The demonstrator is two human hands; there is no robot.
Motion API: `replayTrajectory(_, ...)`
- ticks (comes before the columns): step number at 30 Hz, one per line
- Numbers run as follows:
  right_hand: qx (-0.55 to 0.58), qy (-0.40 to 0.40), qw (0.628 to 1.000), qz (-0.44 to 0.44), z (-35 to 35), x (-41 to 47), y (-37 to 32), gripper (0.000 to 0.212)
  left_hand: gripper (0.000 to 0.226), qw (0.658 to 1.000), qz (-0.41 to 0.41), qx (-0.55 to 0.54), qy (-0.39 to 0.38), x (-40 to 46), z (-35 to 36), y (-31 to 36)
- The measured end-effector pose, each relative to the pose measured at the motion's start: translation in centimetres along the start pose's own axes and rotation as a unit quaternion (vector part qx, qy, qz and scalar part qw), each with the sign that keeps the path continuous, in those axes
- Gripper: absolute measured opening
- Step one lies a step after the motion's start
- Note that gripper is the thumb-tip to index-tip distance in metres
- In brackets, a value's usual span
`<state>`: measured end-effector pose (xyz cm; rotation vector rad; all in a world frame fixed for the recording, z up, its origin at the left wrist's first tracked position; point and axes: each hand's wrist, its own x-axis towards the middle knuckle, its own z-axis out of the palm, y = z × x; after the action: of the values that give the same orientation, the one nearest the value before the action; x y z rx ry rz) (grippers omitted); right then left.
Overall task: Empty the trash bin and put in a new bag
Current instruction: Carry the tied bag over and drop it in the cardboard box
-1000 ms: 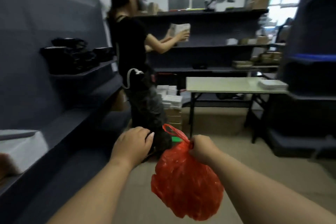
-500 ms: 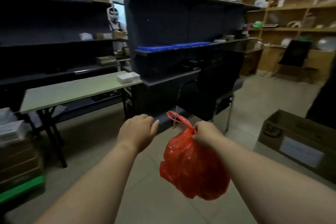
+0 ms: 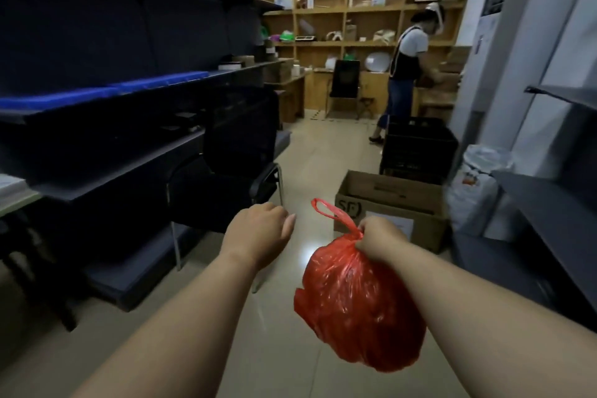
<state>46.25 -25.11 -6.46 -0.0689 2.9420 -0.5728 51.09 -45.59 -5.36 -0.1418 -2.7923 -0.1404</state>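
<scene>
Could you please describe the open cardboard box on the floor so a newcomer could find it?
Look down the tiled aisle toward the wooden shelving. The cardboard box sits on the floor at the right, before stacked black crates. It alone is brown, flaps open, with a white label.

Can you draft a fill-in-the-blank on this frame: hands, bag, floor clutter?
1. The full red plastic bag hangs from the ____ hand, gripped at its knotted neck.
2. The left hand holds ____.
3. The open brown cardboard box sits on the ____, right of the black office chair.
4. The bag's colour is ____.

Missing words: right; nothing; floor; red
</scene>
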Motion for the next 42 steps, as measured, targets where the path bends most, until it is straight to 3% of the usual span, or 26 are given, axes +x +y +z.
replayTrajectory(12,0.086,0.091,0.978,0.164,-3.3,15.4,5.5,0.019,0.043,0.987,0.15,-0.04,-0.038,21.7,9.4,1.2)
replayTrajectory(18,0.094,0.089,0.968,0.215,-4.1,23.8,9.8,0.019,0.042,0.981,0.185,-0.048,-0.044,30.2,14.3,4.2)
replayTrajectory(24,0.076,0.064,0.972,0.214,-6.7,35.3,15.7,0.018,0.042,0.98,0.183,-0.054,-0.053,42.1,20.5,7.9)
replayTrajectory(27,0.055,0.028,0.978,0.201,-9.1,41.6,18.8,0.005,0.042,0.982,0.172,-0.052,-0.06,48.9,23.2,10.4)
replayTrajectory(33,0.038,0.004,0.981,0.192,-13.3,52.1,23.8,0.029,0.04,0.983,0.159,-0.041,-0.077,59.4,26.8,14.2)
replayTrajectory(37,0.038,0.013,0.979,0.198,-14.8,57.3,26.5,0.03,0.042,0.985,0.146,-0.03,-0.089,64.8,29.5,15.6)
replayTrajectory(42,0.028,0.016,0.98,0.195,-15.9,63.3,29.3,0.013,0.042,0.984,0.148,-0.025,-0.095,70.9,32.5,17.2)
